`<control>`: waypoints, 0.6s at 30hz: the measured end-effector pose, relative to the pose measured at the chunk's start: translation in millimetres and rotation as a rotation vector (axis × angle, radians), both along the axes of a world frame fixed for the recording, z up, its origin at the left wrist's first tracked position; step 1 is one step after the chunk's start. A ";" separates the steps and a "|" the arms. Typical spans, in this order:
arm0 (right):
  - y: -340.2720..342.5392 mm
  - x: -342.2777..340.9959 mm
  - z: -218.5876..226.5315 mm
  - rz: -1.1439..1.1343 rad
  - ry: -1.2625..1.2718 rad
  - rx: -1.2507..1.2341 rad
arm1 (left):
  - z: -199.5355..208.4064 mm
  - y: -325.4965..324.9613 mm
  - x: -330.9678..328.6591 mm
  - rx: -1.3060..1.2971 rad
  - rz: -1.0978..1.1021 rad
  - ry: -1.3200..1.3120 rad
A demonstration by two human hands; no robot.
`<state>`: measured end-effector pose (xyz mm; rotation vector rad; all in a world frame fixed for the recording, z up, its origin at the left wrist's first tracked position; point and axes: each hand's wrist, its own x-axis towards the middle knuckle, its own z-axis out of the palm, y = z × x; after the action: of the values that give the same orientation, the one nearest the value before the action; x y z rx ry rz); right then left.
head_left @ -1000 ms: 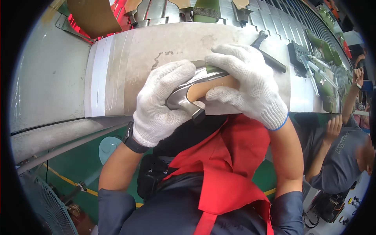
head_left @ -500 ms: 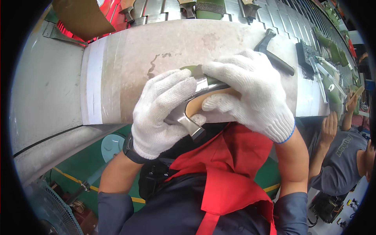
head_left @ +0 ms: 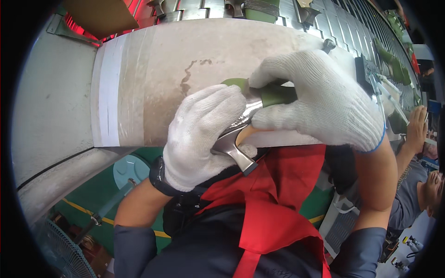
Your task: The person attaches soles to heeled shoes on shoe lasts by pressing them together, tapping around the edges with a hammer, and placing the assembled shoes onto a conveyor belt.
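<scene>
A silver, high-heeled shoe (head_left: 230,144) on a green last (head_left: 278,95) is held over the near side of the bench. In my left hand (head_left: 204,134), white-gloved, the fingers wrap round the shoe, and its flared heel points toward me. My right hand (head_left: 320,99), also gloved, has thumb and forefinger at the shoe's right part, beside the green last. The thumb lies against the silver strip and the forefinger at the strip's far edge. Part of the tan sole shows between the hands; the rest is covered by the gloves.
A hammer (head_left: 328,45) lies behind my right hand, mostly hidden. Beyond the bench (head_left: 162,65) runs a slatted metal conveyor (head_left: 194,10) carrying green lasts and shoe parts. At the right are a dark block (head_left: 365,72) and syringe-like tubes. A co-worker (head_left: 410,180) works at far right.
The shoe and my left hand have shifted slightly right. My right hand has slid to the right along the shoe, uncovering more of the green last and covering most of the hammer.
</scene>
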<state>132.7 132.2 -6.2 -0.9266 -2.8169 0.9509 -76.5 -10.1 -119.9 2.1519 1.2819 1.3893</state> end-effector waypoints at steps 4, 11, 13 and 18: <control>-7.5 -4.7 3.7 0.110 -0.072 0.295 | -1.5 0.3 1.7 0.023 -0.004 0.013; -12.0 -0.7 -13.0 0.070 0.004 0.243 | -16.3 -17.5 29.6 0.109 0.191 0.127; -2.1 13.6 -40.4 -0.123 0.401 0.516 | -16.9 -23.7 41.3 0.079 0.261 0.294; 31.7 86.6 -87.5 -0.656 0.425 0.701 | 17.0 -27.1 35.3 -0.086 0.084 0.263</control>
<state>219.3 163.9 -93.6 -1.2041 -2.0045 0.0447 -41.3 -37.2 -102.9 2.3033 1.5118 1.0844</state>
